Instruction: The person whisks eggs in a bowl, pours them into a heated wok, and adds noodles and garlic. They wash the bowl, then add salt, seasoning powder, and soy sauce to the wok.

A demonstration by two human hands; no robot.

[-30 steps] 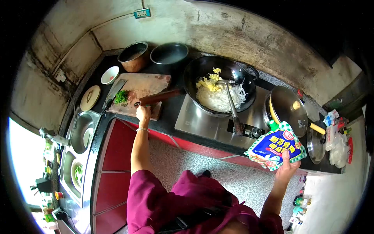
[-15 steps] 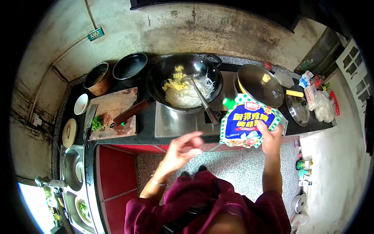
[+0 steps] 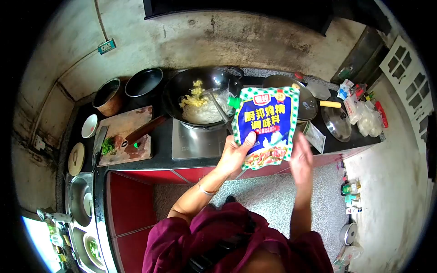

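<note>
Over the front of the dark counter (image 3: 166, 163), a soft bag (image 3: 267, 120) with a green spout (image 3: 234, 102) is held up by the left hand (image 3: 236, 152). It is pinched low on its left side, with the thumb pressed on the front and the other fingers mostly hidden behind. The right hand (image 3: 301, 159) is blurry beside the bag's right edge; whether the bag is touched by it cannot be told.

The bag looks fairly light, but more weight may be felt low down if it is full. It looks floppy and smooth, so it could fold or slip if it were held by just one edge. It might best be held low on both sides, with the spout kept up. If it is open, some could be pushed out by a hard squeeze. The spout looks stiffer than the bag. Whether it is capped cannot be told.

Left of the bag, white noodles (image 3: 205, 113) and yellow bits (image 3: 193, 101) are held in a black wok (image 3: 214, 79), with a ladle (image 3: 218, 108) rested among them. Farther left, chopped greens (image 3: 108, 145) are set on a board (image 3: 132, 118).
</note>
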